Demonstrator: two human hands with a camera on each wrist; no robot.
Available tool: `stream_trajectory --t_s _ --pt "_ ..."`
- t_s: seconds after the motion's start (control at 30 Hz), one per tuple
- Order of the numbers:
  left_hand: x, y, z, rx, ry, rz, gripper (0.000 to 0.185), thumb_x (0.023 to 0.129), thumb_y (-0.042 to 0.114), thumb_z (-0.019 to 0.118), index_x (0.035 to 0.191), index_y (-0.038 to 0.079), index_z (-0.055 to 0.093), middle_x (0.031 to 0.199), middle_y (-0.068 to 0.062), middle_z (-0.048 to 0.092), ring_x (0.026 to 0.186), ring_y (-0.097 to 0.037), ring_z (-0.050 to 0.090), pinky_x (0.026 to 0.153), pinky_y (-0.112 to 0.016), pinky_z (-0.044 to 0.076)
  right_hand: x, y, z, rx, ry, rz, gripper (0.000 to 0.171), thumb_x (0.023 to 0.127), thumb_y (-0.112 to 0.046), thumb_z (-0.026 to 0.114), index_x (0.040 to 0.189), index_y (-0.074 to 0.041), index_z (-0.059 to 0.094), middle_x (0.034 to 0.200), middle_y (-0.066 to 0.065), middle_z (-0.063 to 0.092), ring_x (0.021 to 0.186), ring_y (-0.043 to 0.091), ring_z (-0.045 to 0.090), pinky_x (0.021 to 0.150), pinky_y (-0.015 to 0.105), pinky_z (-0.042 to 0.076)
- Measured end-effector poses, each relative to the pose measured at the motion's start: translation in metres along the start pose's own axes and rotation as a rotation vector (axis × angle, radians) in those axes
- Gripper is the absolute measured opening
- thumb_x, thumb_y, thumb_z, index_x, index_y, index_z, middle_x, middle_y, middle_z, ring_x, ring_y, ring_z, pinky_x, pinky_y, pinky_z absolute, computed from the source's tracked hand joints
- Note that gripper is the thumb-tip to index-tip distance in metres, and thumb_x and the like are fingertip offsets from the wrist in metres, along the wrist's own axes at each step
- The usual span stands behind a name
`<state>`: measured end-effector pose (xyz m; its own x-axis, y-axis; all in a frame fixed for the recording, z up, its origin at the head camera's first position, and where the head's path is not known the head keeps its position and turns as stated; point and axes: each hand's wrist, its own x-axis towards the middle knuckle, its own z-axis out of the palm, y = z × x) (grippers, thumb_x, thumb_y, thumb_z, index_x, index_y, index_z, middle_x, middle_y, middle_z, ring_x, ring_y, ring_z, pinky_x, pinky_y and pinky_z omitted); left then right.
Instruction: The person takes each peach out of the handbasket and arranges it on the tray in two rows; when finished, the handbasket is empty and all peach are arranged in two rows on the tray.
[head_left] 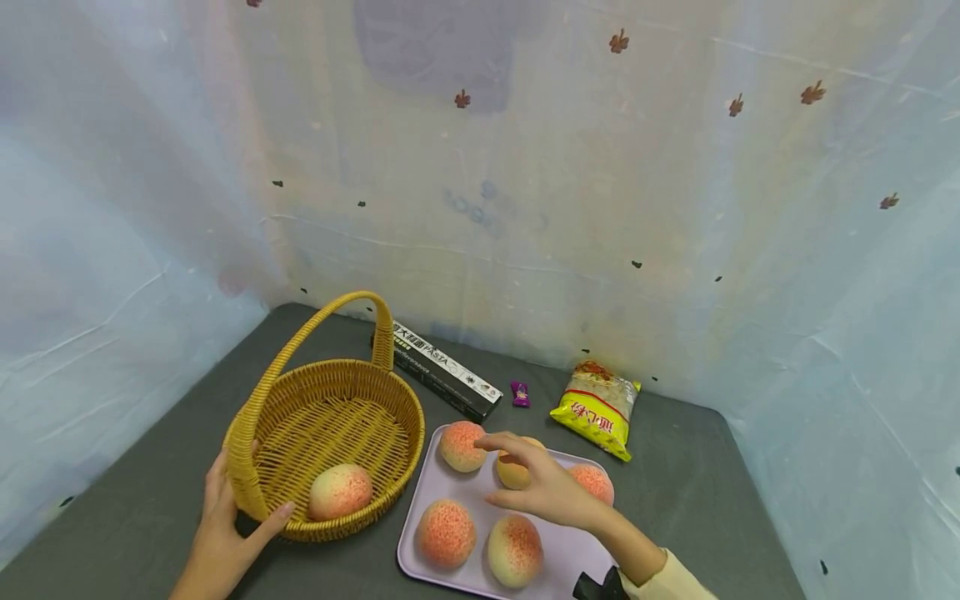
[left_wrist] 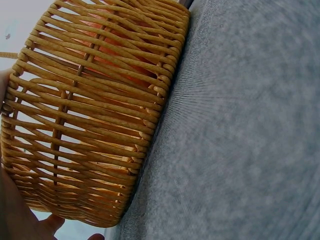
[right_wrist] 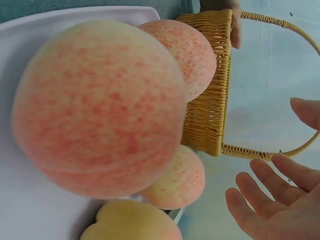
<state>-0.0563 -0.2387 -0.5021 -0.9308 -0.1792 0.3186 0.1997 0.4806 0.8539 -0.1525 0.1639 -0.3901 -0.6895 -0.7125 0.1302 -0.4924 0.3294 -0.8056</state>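
Observation:
At the left, a yellow wicker basket (head_left: 322, 425) with a tall arched handle stands on the dark table, with one peach (head_left: 341, 492) inside. My left hand (head_left: 221, 529) grips the near left side of its rim beside the handle's foot, thumb over the edge; in the left wrist view it holds the basket wall (left_wrist: 95, 115). Several peaches, such as this red-speckled peach (head_left: 446, 534), lie on a pale purple tray (head_left: 562, 554). Above the tray's far half hovers my right hand (head_left: 543, 483), fingers apart and holding nothing. It partly hides a yellowish peach (head_left: 513, 475).
Behind the basket lies a black and white pasta box (head_left: 442, 371). A small purple wrapped candy (head_left: 520, 394) sits to its right. Farther right is a yellow packet (head_left: 600, 408). A pale plastic sheet (head_left: 525, 208) hangs along the table's back edge.

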Motion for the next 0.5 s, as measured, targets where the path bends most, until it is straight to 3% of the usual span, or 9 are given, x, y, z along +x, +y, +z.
stream_trajectory --t_s 0.17,0.4,0.5 --pt "0.000 -0.001 0.000 -0.004 -0.003 0.001 0.093 0.089 0.009 0.075 0.161 0.022 0.017 0.164 -0.004 -0.007 0.148 -0.012 -0.009 0.097 -0.083 0.009 0.010 -0.002 0.002 -0.012 -0.010 -0.062 0.058 0.088 -0.013 0.076 0.139 0.002 0.053 0.140 0.015 0.055 0.130 0.029 0.050 0.105 0.044 0.043" --pt "0.000 -0.001 0.000 0.008 -0.002 -0.006 0.093 0.089 0.011 0.075 0.161 0.023 0.018 0.163 -0.004 -0.007 0.149 -0.020 -0.008 0.096 -0.083 0.010 0.020 -0.010 0.006 0.003 -0.056 -0.051 0.060 0.090 -0.014 0.075 0.142 0.001 0.050 0.144 0.016 0.051 0.132 0.028 0.048 0.106 0.048 0.041" --pt "0.000 -0.001 0.000 0.016 -0.002 -0.008 0.093 0.089 0.012 0.076 0.161 0.023 0.018 0.163 -0.004 -0.006 0.149 -0.016 -0.008 0.096 -0.083 0.010 0.023 -0.013 0.008 -0.014 -0.070 -0.036 0.063 0.089 -0.017 0.076 0.144 -0.002 0.049 0.147 0.013 0.049 0.133 0.023 0.047 0.107 0.046 0.041"
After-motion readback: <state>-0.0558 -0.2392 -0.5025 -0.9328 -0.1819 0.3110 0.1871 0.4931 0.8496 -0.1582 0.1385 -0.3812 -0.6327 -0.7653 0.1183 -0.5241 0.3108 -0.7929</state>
